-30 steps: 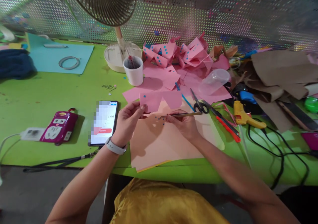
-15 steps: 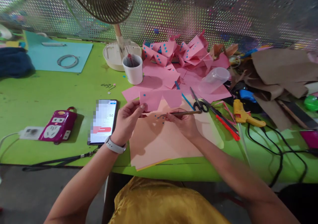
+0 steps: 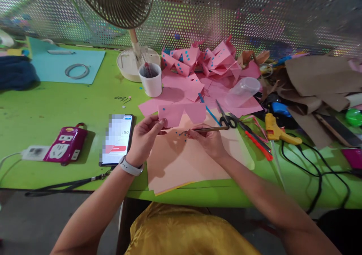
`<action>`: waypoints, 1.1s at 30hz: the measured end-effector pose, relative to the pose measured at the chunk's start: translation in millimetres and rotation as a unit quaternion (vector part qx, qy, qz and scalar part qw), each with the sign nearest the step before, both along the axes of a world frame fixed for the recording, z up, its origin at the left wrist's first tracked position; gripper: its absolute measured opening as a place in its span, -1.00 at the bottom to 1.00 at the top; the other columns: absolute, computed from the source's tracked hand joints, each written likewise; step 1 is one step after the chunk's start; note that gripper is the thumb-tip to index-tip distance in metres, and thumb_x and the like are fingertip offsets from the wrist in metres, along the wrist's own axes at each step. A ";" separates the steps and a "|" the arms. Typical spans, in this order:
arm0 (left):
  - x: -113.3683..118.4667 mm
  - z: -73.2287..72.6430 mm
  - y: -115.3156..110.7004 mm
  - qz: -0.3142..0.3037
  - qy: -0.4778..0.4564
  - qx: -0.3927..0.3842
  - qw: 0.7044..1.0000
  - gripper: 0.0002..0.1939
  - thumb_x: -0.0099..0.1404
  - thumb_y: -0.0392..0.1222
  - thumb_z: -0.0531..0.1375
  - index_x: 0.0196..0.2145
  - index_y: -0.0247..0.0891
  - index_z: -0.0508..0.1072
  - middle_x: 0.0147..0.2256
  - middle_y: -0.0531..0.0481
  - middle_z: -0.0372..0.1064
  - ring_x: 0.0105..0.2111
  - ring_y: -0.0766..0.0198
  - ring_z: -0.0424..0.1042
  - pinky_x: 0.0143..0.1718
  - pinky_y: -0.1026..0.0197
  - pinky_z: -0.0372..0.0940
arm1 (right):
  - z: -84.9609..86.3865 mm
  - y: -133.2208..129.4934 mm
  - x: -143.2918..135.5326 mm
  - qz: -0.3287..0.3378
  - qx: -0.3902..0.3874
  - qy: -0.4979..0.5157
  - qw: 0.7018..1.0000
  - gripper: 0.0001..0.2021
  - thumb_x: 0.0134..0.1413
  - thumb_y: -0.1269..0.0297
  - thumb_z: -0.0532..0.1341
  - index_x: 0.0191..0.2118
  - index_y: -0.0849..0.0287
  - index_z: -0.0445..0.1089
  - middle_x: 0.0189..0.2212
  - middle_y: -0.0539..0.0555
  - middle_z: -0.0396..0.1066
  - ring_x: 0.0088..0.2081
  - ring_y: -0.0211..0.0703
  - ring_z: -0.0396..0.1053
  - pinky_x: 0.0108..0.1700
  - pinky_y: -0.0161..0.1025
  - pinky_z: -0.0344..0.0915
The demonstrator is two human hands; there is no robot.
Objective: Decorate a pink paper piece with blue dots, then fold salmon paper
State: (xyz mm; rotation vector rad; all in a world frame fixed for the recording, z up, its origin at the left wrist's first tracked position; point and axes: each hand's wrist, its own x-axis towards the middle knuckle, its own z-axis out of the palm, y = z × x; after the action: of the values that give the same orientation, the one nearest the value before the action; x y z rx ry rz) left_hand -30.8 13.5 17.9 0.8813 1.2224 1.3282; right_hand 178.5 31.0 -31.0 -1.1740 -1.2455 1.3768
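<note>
Between the thumb and fingers of my left hand (image 3: 145, 138) is the left end of a pink paper piece (image 3: 175, 114), notched along its edge and marked with a blue dot near its upper left corner. My right hand (image 3: 207, 140) grips a pair of bent-tip tweezers (image 3: 210, 129) like a pen. Their tip points left, at small blue dots on the peach paper sheets (image 3: 192, 164). Whether a dot is caught in the tip is too small to tell. Both hands are just above the sheets.
Behind the sheets lie cut pink papers (image 3: 186, 59), a white cup (image 3: 151, 80) and a fan (image 3: 138, 60). Scissors (image 3: 226, 118), a red cutter (image 3: 258, 145) and a yellow glue gun (image 3: 278, 130) with black cords are at right. A phone (image 3: 117, 140) and a purple power socket (image 3: 66, 143) lie left.
Almost nothing differs. The view has shifted very slightly, while both hands, the pink paper and the tweezers keep nearly the same places.
</note>
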 end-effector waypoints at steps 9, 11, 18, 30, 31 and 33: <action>-0.2 -0.5 0.0 0.000 0.006 0.003 1.000 -0.70 0.09 -0.03 0.41 -0.28 -0.24 0.54 -0.40 0.01 0.52 -0.39 0.30 0.53 -0.38 0.31 0.42 | 0.4 -0.1 -0.5 -0.002 -0.011 0.003 1.000 -0.70 -0.14 0.04 0.47 -0.38 0.13 0.48 -0.47 0.01 0.53 -0.41 -0.17 0.51 -0.28 -0.21 0.48; -0.2 -1.3 0.1 0.003 -0.001 0.007 1.000 -0.71 0.09 -0.03 0.41 -0.29 -0.23 0.54 -0.39 0.02 0.52 -0.39 0.31 0.54 -0.38 0.32 0.42 | -0.3 -0.1 0.2 0.001 -0.009 0.007 1.000 -0.70 -0.13 0.05 0.46 -0.38 0.13 0.48 -0.48 0.00 0.52 -0.42 -0.19 0.50 -0.29 -0.22 0.47; -0.8 -5.0 1.5 0.005 0.007 0.005 1.000 -0.70 0.10 -0.01 0.41 -0.28 -0.23 0.53 -0.37 0.01 0.53 -0.37 0.28 0.56 -0.37 0.30 0.44 | -1.0 0.8 0.7 0.004 -0.006 -0.003 1.000 -0.69 -0.13 0.02 0.46 -0.38 0.13 0.49 -0.47 0.03 0.53 -0.40 -0.15 0.50 -0.25 -0.17 0.49; 0.0 -2.7 0.4 0.008 0.001 0.006 1.000 -0.72 0.09 -0.03 0.41 -0.30 -0.23 0.55 -0.37 0.00 0.54 -0.39 0.30 0.54 -0.38 0.30 0.44 | -0.3 0.4 0.6 0.005 -0.001 -0.011 1.000 -0.73 -0.10 0.06 0.45 -0.36 0.12 0.50 -0.47 0.01 0.53 -0.39 -0.18 0.50 -0.26 -0.20 0.47; 0.1 -2.5 0.3 0.007 0.002 0.007 1.000 -0.72 0.09 -0.03 0.41 -0.30 -0.23 0.55 -0.37 0.00 0.54 -0.39 0.30 0.54 -0.38 0.30 0.44 | -0.3 0.5 0.6 0.006 -0.002 -0.011 1.000 -0.73 -0.10 0.06 0.45 -0.36 0.12 0.50 -0.47 0.01 0.53 -0.39 -0.18 0.50 -0.26 -0.20 0.47; 0.1 -2.3 0.2 0.005 0.003 0.008 1.000 -0.73 0.10 -0.03 0.41 -0.29 -0.22 0.55 -0.36 0.00 0.54 -0.38 0.30 0.54 -0.38 0.30 0.44 | -0.5 0.6 0.7 0.008 -0.003 -0.012 1.000 -0.72 -0.11 0.05 0.45 -0.36 0.12 0.50 -0.46 0.02 0.53 -0.39 -0.17 0.50 -0.26 -0.20 0.47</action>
State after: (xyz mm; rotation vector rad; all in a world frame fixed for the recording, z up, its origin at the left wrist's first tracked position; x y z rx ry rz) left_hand -30.7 13.6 15.7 0.8921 1.2248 1.3455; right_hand 179.2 31.5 -31.6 -1.1916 -1.2703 1.3826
